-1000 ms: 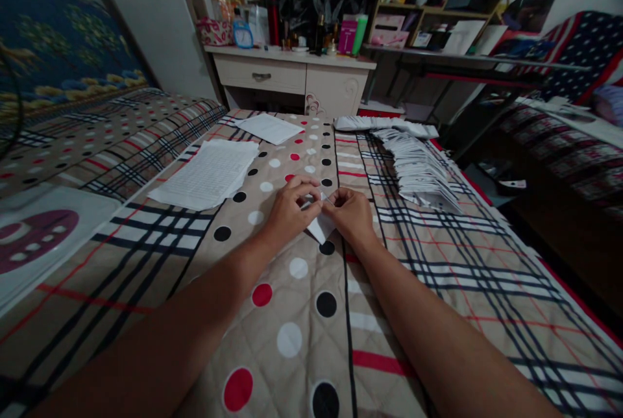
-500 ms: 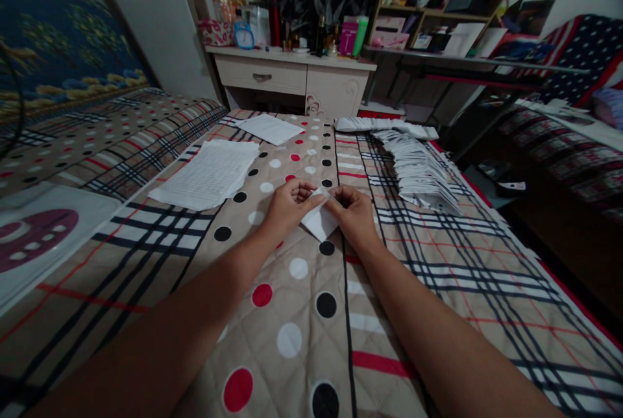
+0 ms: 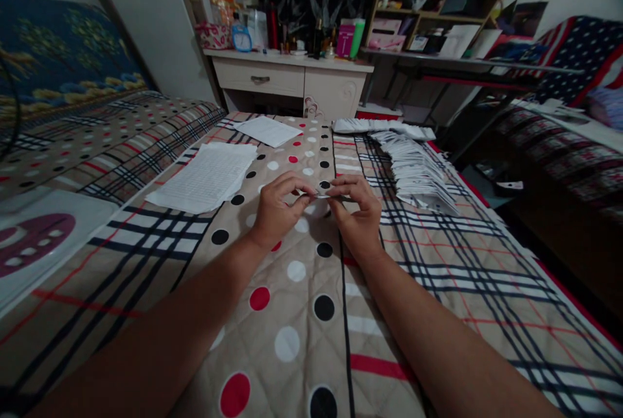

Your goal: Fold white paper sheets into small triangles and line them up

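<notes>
My left hand point(image 3: 276, 209) and my right hand point(image 3: 359, 213) meet over the dotted quilt point(image 3: 292, 314), both pinching a small folded white paper point(image 3: 320, 196) between their fingertips. The paper is held edge-on just above the cover, so only a thin sliver of it shows. A long row of folded white papers point(image 3: 416, 174) lies to the right of my right hand, running away toward the far edge of the bed. A stack of printed sheets point(image 3: 207, 174) lies to the left of my left hand.
Another white sheet point(image 3: 267, 130) lies farther back on the quilt. A white bag with a purple print point(image 3: 34, 243) sits at the left. Beyond the bed stand a cream dresser point(image 3: 292, 84) crowded with bottles and a shelf unit point(image 3: 428, 9). A dark gap drops off at the right point(image 3: 549, 223).
The folded paper, earlier lying flat and broad between my hands, is now lifted and turned edge-on. Both hands have risen slightly and pinch it at the fingertips.
</notes>
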